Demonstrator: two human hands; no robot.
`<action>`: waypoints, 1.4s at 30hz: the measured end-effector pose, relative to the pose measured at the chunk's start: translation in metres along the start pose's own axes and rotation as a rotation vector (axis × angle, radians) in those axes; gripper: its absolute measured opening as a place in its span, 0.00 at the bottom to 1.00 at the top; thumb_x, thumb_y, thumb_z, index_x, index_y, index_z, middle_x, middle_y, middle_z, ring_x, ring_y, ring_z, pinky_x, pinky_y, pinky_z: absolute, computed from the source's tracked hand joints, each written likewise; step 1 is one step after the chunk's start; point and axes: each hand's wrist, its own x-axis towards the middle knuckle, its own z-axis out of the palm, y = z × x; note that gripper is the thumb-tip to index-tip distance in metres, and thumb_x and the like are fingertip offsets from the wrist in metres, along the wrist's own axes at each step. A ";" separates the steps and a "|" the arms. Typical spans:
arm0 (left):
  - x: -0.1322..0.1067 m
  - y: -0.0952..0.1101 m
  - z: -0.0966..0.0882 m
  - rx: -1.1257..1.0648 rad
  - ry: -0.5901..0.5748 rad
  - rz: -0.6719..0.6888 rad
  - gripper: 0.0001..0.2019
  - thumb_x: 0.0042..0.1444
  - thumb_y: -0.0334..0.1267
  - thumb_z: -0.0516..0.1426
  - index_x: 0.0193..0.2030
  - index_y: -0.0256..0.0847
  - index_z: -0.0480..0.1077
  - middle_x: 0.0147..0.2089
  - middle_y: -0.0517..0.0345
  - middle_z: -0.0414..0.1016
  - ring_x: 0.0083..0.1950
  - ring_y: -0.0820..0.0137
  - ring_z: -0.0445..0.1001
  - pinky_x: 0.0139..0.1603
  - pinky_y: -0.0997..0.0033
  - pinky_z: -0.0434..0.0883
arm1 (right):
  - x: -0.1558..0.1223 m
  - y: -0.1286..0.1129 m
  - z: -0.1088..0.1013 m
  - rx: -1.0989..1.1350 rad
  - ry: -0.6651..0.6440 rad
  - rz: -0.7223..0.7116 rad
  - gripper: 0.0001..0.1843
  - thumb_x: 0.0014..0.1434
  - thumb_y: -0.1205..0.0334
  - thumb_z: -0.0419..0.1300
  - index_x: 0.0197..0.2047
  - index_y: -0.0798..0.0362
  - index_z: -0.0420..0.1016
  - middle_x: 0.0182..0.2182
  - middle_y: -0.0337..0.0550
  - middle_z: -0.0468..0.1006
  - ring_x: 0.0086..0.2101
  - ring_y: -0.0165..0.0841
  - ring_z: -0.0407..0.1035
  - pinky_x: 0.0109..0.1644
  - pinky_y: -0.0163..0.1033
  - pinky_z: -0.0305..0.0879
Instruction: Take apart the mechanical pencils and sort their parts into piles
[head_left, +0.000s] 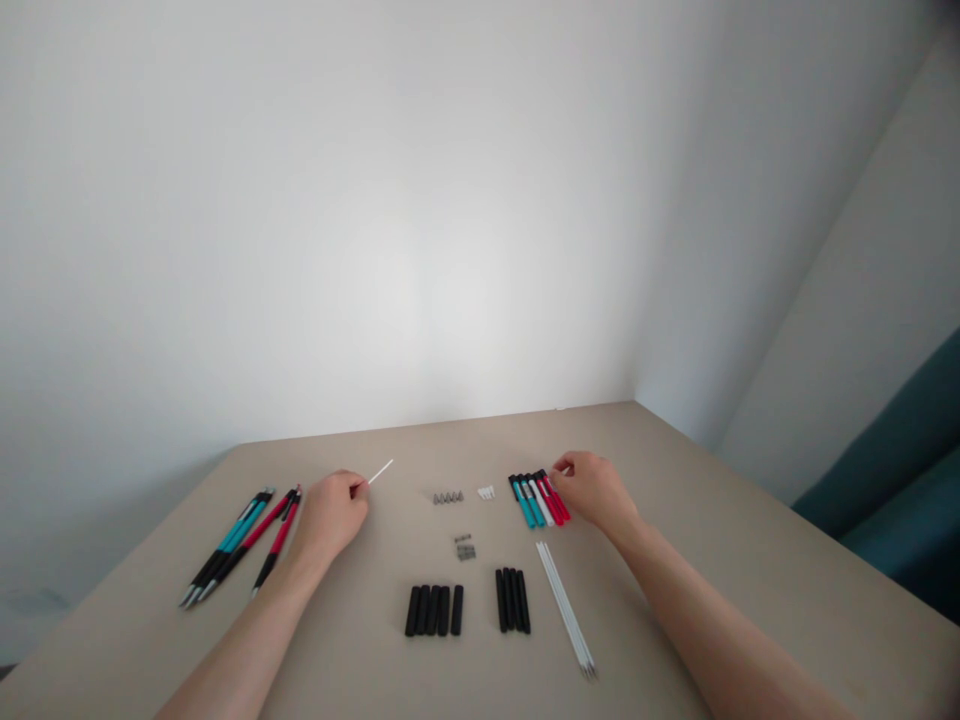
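My left hand (339,512) is closed in a pinch around a thin white ink refill (381,471), whose free end points up and to the right. At the right end of a row of pen barrels in turquoise, white and red, my right hand (592,488) has its fingers curled on the outermost red pen barrel (556,498). Its fingertips partly cover that barrel's upper end. Left of the row lie small white plastic pieces (487,493) and a line of springs (448,497). Several more white refills (566,610) lie together below the row.
Assembled pens, turquoise (236,535) and red (251,535), lie beside my left forearm. Nearer to me are two groups of black tubes, one thicker (433,610) and one thinner (512,600). Small grey metal parts (466,551) sit mid-table. A wall (420,220) rises behind.
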 end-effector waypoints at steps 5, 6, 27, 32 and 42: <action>0.001 -0.006 0.000 0.029 0.050 -0.052 0.12 0.57 0.36 0.49 0.33 0.40 0.74 0.39 0.51 0.79 0.39 0.63 0.76 0.37 0.71 0.64 | -0.001 -0.002 0.000 0.010 0.023 0.001 0.13 0.52 0.61 0.54 0.33 0.52 0.80 0.30 0.48 0.80 0.33 0.38 0.72 0.33 0.35 0.60; 0.001 -0.008 0.000 0.037 0.055 -0.061 0.13 0.57 0.36 0.48 0.34 0.40 0.74 0.38 0.51 0.79 0.39 0.62 0.76 0.36 0.71 0.64 | -0.002 -0.002 0.000 0.013 0.025 0.001 0.12 0.52 0.61 0.54 0.33 0.52 0.80 0.30 0.48 0.80 0.33 0.38 0.72 0.33 0.35 0.60; 0.000 -0.010 0.004 -0.019 -0.071 0.080 0.06 0.55 0.32 0.53 0.30 0.40 0.70 0.33 0.55 0.78 0.37 0.67 0.74 0.37 0.74 0.63 | -0.005 -0.007 0.000 0.028 0.024 -0.019 0.12 0.52 0.62 0.54 0.31 0.52 0.80 0.29 0.48 0.80 0.32 0.37 0.72 0.32 0.35 0.59; 0.001 -0.013 -0.004 -0.033 -0.059 0.083 0.06 0.56 0.32 0.53 0.30 0.41 0.69 0.32 0.57 0.77 0.34 0.68 0.73 0.35 0.74 0.62 | -0.006 -0.007 0.000 0.029 0.026 -0.027 0.12 0.52 0.62 0.54 0.31 0.53 0.80 0.29 0.48 0.80 0.32 0.37 0.73 0.33 0.35 0.59; -0.005 -0.013 -0.009 -0.060 -0.135 0.168 0.06 0.50 0.27 0.55 0.25 0.40 0.69 0.27 0.59 0.75 0.31 0.71 0.72 0.33 0.76 0.60 | -0.007 -0.009 0.002 0.026 0.027 -0.048 0.12 0.52 0.62 0.55 0.32 0.52 0.81 0.30 0.47 0.81 0.33 0.37 0.73 0.33 0.34 0.60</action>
